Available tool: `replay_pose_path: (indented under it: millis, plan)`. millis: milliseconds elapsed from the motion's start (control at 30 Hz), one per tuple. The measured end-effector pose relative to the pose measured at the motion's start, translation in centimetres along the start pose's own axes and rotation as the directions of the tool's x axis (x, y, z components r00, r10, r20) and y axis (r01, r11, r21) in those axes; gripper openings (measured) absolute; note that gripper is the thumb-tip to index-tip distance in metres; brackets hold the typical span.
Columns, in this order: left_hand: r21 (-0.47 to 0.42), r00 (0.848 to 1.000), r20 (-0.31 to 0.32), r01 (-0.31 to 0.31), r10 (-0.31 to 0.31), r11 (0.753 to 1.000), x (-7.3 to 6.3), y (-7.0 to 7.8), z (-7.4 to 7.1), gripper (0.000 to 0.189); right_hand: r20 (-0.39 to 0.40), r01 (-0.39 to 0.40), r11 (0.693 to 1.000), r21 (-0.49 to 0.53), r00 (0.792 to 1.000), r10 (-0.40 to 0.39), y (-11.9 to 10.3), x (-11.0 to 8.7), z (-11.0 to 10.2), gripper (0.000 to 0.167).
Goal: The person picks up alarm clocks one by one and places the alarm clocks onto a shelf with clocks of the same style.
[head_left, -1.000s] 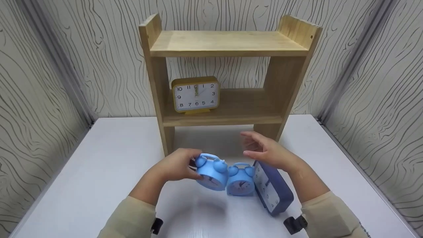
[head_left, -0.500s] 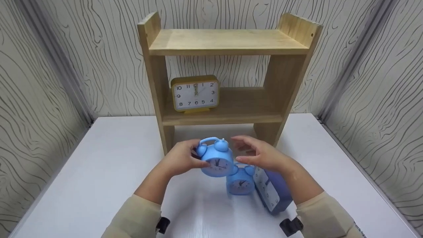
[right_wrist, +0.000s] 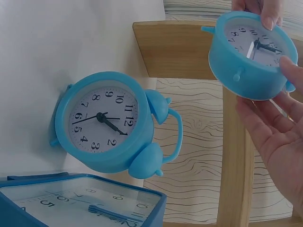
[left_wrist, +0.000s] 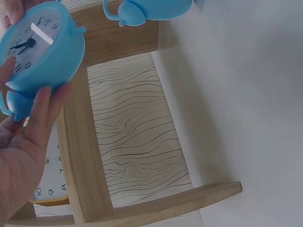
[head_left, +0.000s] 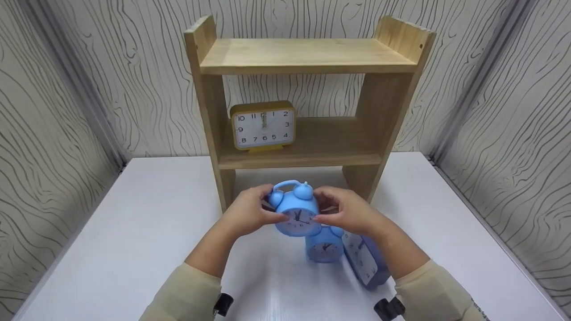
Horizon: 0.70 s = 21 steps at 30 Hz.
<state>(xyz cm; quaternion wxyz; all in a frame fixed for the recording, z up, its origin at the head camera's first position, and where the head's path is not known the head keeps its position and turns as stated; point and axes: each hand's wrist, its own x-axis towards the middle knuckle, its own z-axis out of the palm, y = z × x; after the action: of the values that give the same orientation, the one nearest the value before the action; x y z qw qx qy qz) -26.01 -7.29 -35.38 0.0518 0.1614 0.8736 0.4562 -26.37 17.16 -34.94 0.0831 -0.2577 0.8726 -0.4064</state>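
A light blue twin-bell alarm clock [head_left: 296,209] is held up off the table, its face turned toward me. My left hand [head_left: 250,211] grips its left side, thumb at the edge of the face. On the other side my right hand [head_left: 348,209] holds it too, with the thumb on the rim. A second blue alarm clock [right_wrist: 102,123] stands on the table below and a little to the right, partly hidden by the held one in the head view. Beside it a dark blue rectangular clock [head_left: 366,261] stands at an angle.
Behind my hands rises a wooden shelf unit [head_left: 308,69]. A yellow rectangular clock [head_left: 263,127] stands at the left of its middle shelf. The white table [head_left: 147,214] extends to both sides, bounded by patterned walls [head_left: 44,111].
My left hand has lifted the blue alarm clock up and slightly right, turning its face more toward me. My right hand has come left and taken hold of the clock's right side.
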Motion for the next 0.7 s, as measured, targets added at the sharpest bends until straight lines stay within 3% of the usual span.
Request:
replay_pose_path:
  millis: [333,467,700]
  plan:
    - [-0.018,0.992,-0.129,-0.006,0.003,1.0,-0.3,1.1,0.4,0.063,-0.078,-0.025,0.999,0.035,0.997,0.028,-0.4,-0.1,-0.2,0.051]
    - [-0.114,0.986,-0.164,-0.012,-0.007,0.993,-0.3,1.1,0.3,0.069,-0.12,-0.023,0.997,0.069,0.992,0.031,-0.5,-0.1,-0.4,0.053]
    - [-0.312,0.985,-0.171,-0.037,-0.017,0.949,-0.3,0.8,0.5,0.065,-0.164,-0.01,0.989,0.151,0.986,0.035,-0.5,-0.1,-0.5,0.054]
